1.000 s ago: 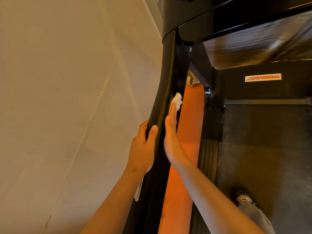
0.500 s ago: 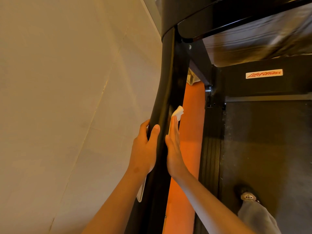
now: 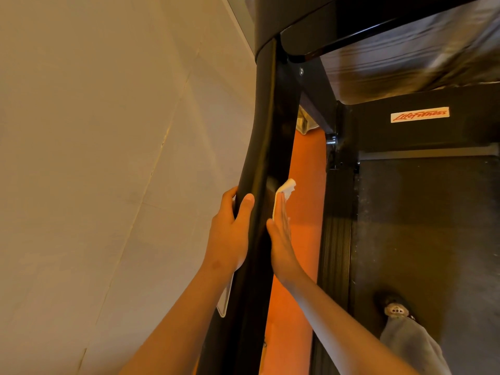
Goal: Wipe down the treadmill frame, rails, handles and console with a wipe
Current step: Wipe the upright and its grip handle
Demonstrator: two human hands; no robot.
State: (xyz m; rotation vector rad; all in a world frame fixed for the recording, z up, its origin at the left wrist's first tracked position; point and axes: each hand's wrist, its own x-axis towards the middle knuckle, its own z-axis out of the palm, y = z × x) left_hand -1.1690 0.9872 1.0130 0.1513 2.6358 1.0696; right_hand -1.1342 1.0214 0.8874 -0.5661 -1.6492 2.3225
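The wipe (image 3: 287,188) lies on the right face of the black upright (image 3: 266,117), pinned under the straight fingers of the right hand (image 3: 280,234), palm flat against it. The upright's long axis runs from near and low to far and high, toward the console (image 3: 405,63), so the next stroke likely follows it. The left hand (image 3: 230,234) curls round the upright from the left, level with the right.

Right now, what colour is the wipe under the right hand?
White wipe, clearest in the head view.

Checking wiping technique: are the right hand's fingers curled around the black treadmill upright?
No, the right hand lies with straight fingers, pressing the crumpled white wipe against the black treadmill upright.
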